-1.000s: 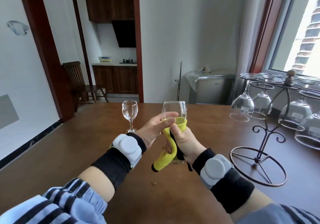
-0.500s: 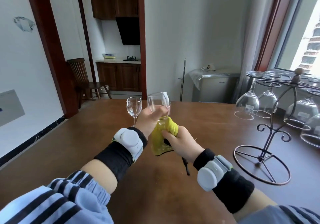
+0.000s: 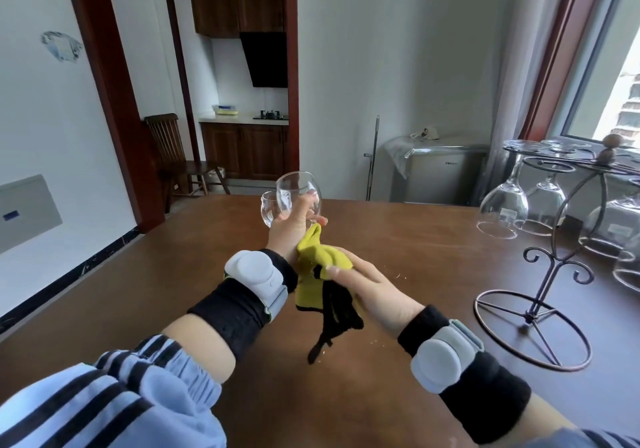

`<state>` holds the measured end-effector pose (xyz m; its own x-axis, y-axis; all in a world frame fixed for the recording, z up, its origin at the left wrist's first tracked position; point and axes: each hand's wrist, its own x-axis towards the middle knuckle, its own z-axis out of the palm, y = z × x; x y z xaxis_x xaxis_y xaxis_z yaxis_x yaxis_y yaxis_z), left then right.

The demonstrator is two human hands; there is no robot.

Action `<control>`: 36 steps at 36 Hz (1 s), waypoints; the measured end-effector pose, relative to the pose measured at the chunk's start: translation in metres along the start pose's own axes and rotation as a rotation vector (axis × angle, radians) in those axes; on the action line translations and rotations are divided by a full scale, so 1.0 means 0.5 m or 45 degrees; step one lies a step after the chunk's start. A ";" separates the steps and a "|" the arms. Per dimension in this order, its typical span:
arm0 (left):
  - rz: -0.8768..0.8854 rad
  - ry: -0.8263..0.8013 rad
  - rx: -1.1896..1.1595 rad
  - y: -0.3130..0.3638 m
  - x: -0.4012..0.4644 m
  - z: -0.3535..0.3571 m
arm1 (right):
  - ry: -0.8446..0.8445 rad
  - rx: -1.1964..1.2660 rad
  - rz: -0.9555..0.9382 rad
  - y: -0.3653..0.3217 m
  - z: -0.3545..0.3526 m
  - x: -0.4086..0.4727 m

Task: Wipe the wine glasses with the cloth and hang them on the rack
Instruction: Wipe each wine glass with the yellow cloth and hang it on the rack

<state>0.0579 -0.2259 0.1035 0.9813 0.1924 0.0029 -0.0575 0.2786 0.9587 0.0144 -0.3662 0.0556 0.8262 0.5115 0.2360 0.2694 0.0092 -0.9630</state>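
Note:
My left hand (image 3: 291,229) grips a clear wine glass (image 3: 298,191) by its bowl, tilted up and to the left above the table. My right hand (image 3: 367,285) holds a yellow cloth with black edging (image 3: 320,271) just below the glass, against its hidden stem; the black trim hangs down. A second, smaller wine glass (image 3: 268,210) stands on the table behind the held one, mostly hidden by it. The metal rack (image 3: 540,305) stands at the right with several glasses (image 3: 504,205) hanging upside down.
The brown wooden table (image 3: 138,295) spreads out on all sides. Behind it are a grey cabinet (image 3: 436,174) and a mop handle (image 3: 373,157). A window is at the far right, a chair (image 3: 173,153) and a kitchen doorway at the left.
The glass has risen and tilted to the left in my left hand. The cloth has come off the bowl and moved down to the stem, its black trim now hanging loose.

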 end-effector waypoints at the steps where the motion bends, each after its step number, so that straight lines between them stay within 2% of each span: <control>1: -0.009 -0.006 -0.013 0.000 -0.001 -0.001 | -0.023 -0.096 -0.049 -0.005 -0.001 -0.002; 5: -0.016 -0.097 0.080 -0.008 -0.006 0.006 | -0.038 -0.637 -0.276 -0.008 -0.009 0.009; 7: -0.080 -0.160 0.152 -0.010 -0.012 0.010 | -0.028 -0.736 -0.304 -0.001 -0.014 0.016; 9: -0.155 -0.205 0.152 -0.009 -0.017 0.012 | 0.008 -0.699 -0.319 0.000 -0.016 0.019; 12: -0.247 -0.220 0.006 -0.009 -0.019 0.012 | 0.086 -0.543 -0.369 0.002 -0.022 0.021; 15: -0.238 -0.209 -0.081 -0.013 -0.023 0.020 | 0.231 -0.344 -0.452 0.008 -0.014 0.022; 20: -0.226 -0.193 -0.169 -0.017 -0.026 0.040 | 0.654 0.006 -0.560 0.017 0.014 0.033; 23: -0.263 -0.214 -0.279 -0.020 -0.025 0.046 | 0.640 0.524 -0.490 0.006 0.025 0.038; 25: -0.254 -0.203 -0.260 -0.016 -0.031 0.052 | 0.610 1.020 -0.321 -0.007 0.032 0.044; 26: -0.239 -0.192 -0.259 -0.015 -0.034 0.055 | 0.622 1.157 -0.214 -0.010 0.032 0.046; 31: -0.098 -0.208 -0.338 -0.027 -0.053 0.070 | 0.717 1.486 -0.053 -0.011 0.021 0.045; 34: -0.022 -0.336 -0.316 -0.033 -0.056 0.068 | 0.587 1.562 0.027 0.002 0.013 0.047; 36: 0.105 -0.381 -0.273 -0.031 -0.054 0.068 | 0.485 1.580 0.075 0.015 0.008 0.050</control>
<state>0.0384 -0.2677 0.0982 0.9802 -0.0523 0.1911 -0.1446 0.4702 0.8706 0.0351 -0.3502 0.0539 0.9640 0.2654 0.0136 -0.2378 0.8843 -0.4018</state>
